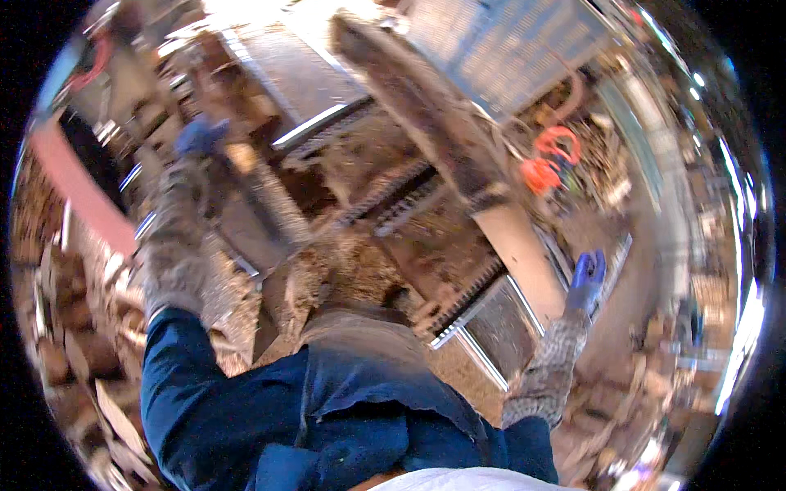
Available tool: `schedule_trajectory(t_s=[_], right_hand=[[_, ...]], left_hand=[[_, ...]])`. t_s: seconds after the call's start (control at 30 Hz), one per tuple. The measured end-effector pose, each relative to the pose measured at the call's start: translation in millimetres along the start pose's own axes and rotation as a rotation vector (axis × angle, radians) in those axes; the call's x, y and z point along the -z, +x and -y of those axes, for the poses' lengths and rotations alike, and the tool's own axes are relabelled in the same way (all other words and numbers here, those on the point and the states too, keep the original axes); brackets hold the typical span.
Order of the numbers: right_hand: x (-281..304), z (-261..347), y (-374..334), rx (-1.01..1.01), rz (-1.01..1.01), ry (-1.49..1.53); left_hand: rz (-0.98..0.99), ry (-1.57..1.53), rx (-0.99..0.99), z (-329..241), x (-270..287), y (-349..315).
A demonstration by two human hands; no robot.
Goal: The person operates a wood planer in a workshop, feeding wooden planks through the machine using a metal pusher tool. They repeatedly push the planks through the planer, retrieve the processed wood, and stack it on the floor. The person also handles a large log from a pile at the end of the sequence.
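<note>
A long bark-covered log (426,131) lies slantwise across a machine bed with toothed metal bars (401,200). Its near end is a pale, bare wood face (520,258). My right hand (586,280), in a blue glove, is just right of that pale end, beside a thin metal edge (614,274). Its fingers look stretched out and hold nothing I can see. My left hand (201,137), also blue-gloved, reaches far forward on the left, smeared by motion. Close to it is a small tan patch (241,155), too blurred to name. Whether that hand grips anything does not show.
Split wood pieces (78,327) are heaped at left, beside a curved pink-red guard (82,184). Sawdust (352,266) covers the area before me. A blue-grey slatted panel (499,45) stands at the back; an orange object (548,164) lies right of the log.
</note>
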State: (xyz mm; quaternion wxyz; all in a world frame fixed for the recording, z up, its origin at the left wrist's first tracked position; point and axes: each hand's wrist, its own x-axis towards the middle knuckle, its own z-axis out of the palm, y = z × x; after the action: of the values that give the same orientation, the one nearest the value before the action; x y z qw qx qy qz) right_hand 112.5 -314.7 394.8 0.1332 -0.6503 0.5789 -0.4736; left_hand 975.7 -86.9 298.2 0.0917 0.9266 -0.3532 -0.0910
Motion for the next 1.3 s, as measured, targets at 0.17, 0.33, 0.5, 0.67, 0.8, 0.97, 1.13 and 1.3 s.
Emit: schedule_trajectory(t_s=[0.17, 0.33, 0.5, 0.67, 0.8, 0.97, 1.13, 1.3], right_hand=[[91, -110, 17, -0.067, -0.207, -0.784], [140, -214, 72, -0.532, 0.373, 0.564], [96, -191, -16, -0.89, 0.221, 0.86], [100, -164, -19, -0.808, 0.181, 0.819], [116, -163, -21, -0.883, 0.154, 0.731], [63, -107, -14, -1.014, -0.011, 0.76], [118, -75, -15, -0.943, 0.046, 0.662], [132, -96, -28, -0.975, 0.097, 0.668]], left_hand=[[-0.14, -0.071, -0.138, 59, -10, 39], [-0.115, -0.397, -0.226, 150, -11, 9], [-0.018, -0.255, -0.021, 85, 17, 33], [-0.075, -0.28, 0.028, 107, 21, 29], [-0.069, -0.24, 0.05, 96, 13, 38], [-0.11, -0.312, -0.088, 125, 35, -2], [-0.035, -0.236, -0.098, 60, 6, 7], [0.023, -0.146, -0.133, 0, 0, 3]])
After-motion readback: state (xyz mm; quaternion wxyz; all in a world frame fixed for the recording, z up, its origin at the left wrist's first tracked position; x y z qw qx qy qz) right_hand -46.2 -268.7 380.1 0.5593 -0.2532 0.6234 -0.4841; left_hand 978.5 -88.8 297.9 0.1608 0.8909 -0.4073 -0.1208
